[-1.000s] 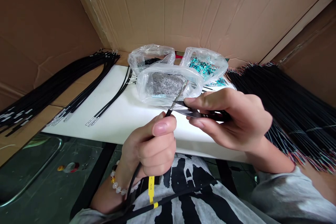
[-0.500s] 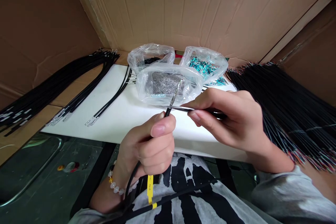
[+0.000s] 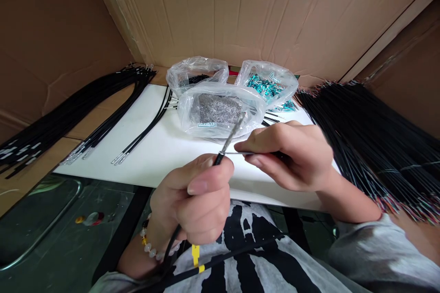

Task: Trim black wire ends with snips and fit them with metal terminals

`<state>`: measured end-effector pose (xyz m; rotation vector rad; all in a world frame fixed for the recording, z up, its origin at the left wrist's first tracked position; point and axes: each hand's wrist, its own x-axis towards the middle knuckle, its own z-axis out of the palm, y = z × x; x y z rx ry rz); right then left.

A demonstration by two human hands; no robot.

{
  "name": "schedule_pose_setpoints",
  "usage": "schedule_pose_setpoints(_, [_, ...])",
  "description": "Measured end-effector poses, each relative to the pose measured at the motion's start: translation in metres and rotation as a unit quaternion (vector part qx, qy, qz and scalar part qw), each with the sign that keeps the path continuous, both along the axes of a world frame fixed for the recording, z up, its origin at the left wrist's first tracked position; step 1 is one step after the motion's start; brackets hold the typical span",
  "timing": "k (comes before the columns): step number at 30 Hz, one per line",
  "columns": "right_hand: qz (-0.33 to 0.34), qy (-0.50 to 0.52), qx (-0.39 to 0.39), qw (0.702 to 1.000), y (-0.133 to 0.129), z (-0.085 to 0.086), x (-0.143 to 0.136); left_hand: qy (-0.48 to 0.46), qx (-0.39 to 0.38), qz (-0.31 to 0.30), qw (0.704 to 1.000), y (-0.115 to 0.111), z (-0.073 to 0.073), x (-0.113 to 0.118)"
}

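Your left hand [image 3: 202, 197] grips the black cable [image 3: 218, 160] just below its silvery end [image 3: 233, 136]; guide the thin blade [image 3: 237, 153] pinched in your right hand [image 3: 295, 155] lightly there.

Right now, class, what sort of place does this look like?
Probably a cable-assembly workbench: bundled black cables, an open bag of metallic clippings, and a left hand gripping a stripped cable end.

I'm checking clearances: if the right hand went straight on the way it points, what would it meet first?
Most likely the silvery end of the black cable in the left hand; the thin metal blade in the right hand appears to reach it, though depth is unclear.
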<state>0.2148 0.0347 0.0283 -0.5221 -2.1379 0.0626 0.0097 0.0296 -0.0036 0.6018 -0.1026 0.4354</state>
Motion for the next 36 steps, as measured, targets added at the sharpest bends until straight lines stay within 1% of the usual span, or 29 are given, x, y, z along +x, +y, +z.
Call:
schedule_pose_setpoints(3, [-0.038,0.008,0.023,0.999,0.001,0.0,-0.004,0.024,0.072,0.097,0.992,0.0,0.013,0.004])
schedule_pose_setpoints(5, [-0.054,0.021,0.026,0.998,0.001,0.0,-0.004,0.06,0.12,0.173,0.976,-0.002,0.018,0.005])
schedule_pose_setpoints(8, [-0.057,0.071,0.016,0.996,0.0,-0.001,-0.001,0.13,0.168,0.28,0.936,-0.006,0.016,0.005])
schedule_pose_setpoints(12, [-0.044,0.115,0.016,0.992,0.0,0.0,0.003,0.196,0.206,0.356,0.89,-0.009,0.011,0.003])
schedule_pose_setpoints(14, [-0.048,0.109,0.019,0.993,-0.001,0.001,0.003,0.218,0.223,0.402,0.861,-0.009,0.011,0.003])
schedule_pose_setpoints(16, [-0.058,0.087,0.016,0.994,-0.002,0.003,0.004,0.242,0.233,0.455,0.825,-0.011,0.012,0.004])
schedule_pose_setpoints(18, [-0.069,0.064,0.014,0.995,-0.002,0.004,0.004,0.273,0.242,0.49,0.792,-0.012,0.014,0.004])
schedule_pose_setpoints(20, [-0.074,0.05,0.021,0.996,-0.003,0.004,0.004,0.295,0.25,0.499,0.776,-0.014,0.016,0.003])
schedule_pose_setpoints(23, [-0.072,0.028,0.032,0.997,-0.004,0.003,0.003,0.296,0.262,0.49,0.777,-0.017,0.017,0.001])
schedule_pose_setpoints(26, [-0.074,0.009,0.037,0.997,-0.004,0.001,0.0,0.311,0.265,0.489,0.771,-0.02,0.018,0.0])
schedule_pose_setpoints(31, [-0.062,0.001,0.064,0.996,-0.005,0.0,-0.002,0.31,0.275,0.48,0.773,-0.022,0.019,0.001])
schedule_pose_setpoints(36, [-0.066,-0.021,0.063,0.996,-0.007,0.003,0.0,0.303,0.278,0.491,0.768,-0.023,0.019,0.001])
